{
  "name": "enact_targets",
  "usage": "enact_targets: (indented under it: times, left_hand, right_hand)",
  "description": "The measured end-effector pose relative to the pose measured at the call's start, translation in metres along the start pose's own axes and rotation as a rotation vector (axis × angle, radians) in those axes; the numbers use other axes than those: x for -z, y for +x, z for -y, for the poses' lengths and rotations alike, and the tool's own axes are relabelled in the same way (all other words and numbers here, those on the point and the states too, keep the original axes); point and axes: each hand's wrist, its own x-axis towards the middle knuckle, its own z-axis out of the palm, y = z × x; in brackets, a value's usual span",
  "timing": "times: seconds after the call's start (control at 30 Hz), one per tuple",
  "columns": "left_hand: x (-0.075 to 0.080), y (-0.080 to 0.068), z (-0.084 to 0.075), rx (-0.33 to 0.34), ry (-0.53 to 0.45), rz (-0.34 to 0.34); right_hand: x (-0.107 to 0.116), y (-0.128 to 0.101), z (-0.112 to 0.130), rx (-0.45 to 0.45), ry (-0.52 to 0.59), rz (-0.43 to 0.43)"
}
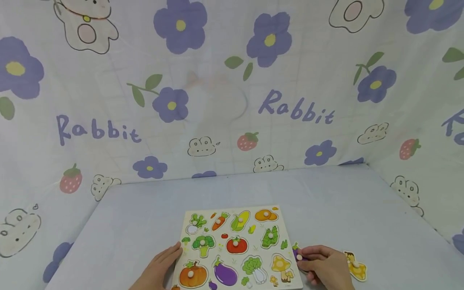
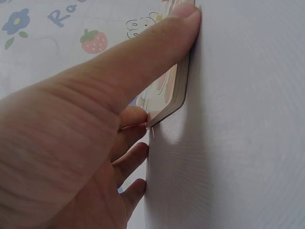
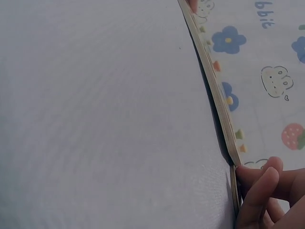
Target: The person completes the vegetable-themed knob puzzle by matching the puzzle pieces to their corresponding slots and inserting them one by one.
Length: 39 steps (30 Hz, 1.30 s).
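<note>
A wooden vegetable puzzle board (image 1: 224,225) lies flat on the table. My left hand (image 1: 159,266) rests at its left side. In the left wrist view, the thumb (image 2: 143,67) lies straight along the board's edge, with the other fingertips near its corner. Just right of the board, my right hand (image 1: 328,264) pinches a purple eggplant piece (image 1: 296,250) beside its pale knob. In the right wrist view, that piece's edge (image 3: 234,191) sits low, by the board's corner. A yellow mushroom piece (image 1: 357,266) lies right of this hand, which partly covers it.
Knobbed pieces such as the pumpkin (image 1: 193,274), broccoli (image 1: 203,245) and tomato (image 1: 236,244) sit in the board. The printed eggplant (image 1: 225,274), leafy cabbage (image 1: 253,269) and mushroom (image 1: 281,264) spots show no knobs. A printed cloth (image 1: 217,100) hangs behind the pale table (image 1: 145,209).
</note>
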Motion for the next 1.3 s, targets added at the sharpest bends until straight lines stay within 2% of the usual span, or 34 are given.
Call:
enact_targets:
  times: [0.6,0.9,1.17,1.3]
  left_hand:
    - [0.0008,0.0012,-0.0041,0.061,-0.046,0.024]
    - [-0.0011,-0.0005,-0.0033,0.029,-0.017,-0.010]
    - [-0.0004,0.0008,-0.0040,0.063,-0.045,0.023]
    - [-0.0012,0.0001,-0.0031,0.058,-0.041,0.012]
  right_hand:
    - [-0.0017,0.0039,0.0001,0.062,-0.110,0.004]
    - [-0.0025,0.0082,-0.0018,0.060,-0.183,-0.038]
    - [-0.0007,0.0063,0.0002,0.080,-0.248,-0.035]
    - [0.0003,0.0049,-0.0004,0.093,-0.265,-0.030]
